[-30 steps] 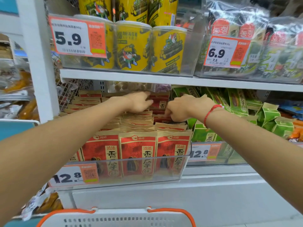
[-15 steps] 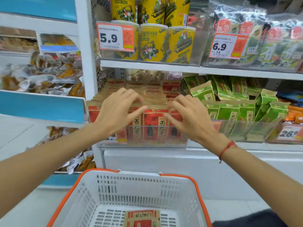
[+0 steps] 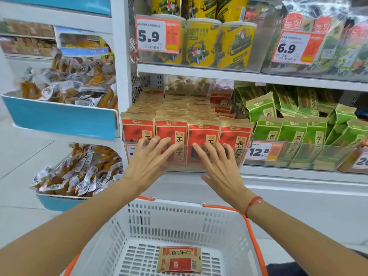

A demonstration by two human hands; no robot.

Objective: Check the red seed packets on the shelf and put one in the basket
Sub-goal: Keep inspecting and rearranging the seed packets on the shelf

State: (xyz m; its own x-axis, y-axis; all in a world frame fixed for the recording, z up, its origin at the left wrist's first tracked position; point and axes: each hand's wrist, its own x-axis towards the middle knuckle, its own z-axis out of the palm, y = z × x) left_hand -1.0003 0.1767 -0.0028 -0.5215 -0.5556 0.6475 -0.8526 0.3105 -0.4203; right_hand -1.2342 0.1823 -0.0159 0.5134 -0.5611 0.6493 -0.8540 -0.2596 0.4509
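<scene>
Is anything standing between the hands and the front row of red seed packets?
Yes: the clear plastic shelf guard covers their lower halves. Both the left hand and right hand are spread open before it; the red seed packets stay reachable over it.

The seed packets [image 3: 187, 134] on the shelf are red with tan kraft tops and dark characters; the packet [image 3: 179, 259] lying in the basket has the same red and tan. The basket [image 3: 169, 222] is white with orange handles (a slotted pattern runs round its walls). Next along, green packets [image 3: 292, 132]. Above, yellow tubs [image 3: 203, 42] with cartoon figures. Price tags [image 3: 157, 33] are white and orange. A red string [image 3: 252, 204] circles one wrist.
</scene>
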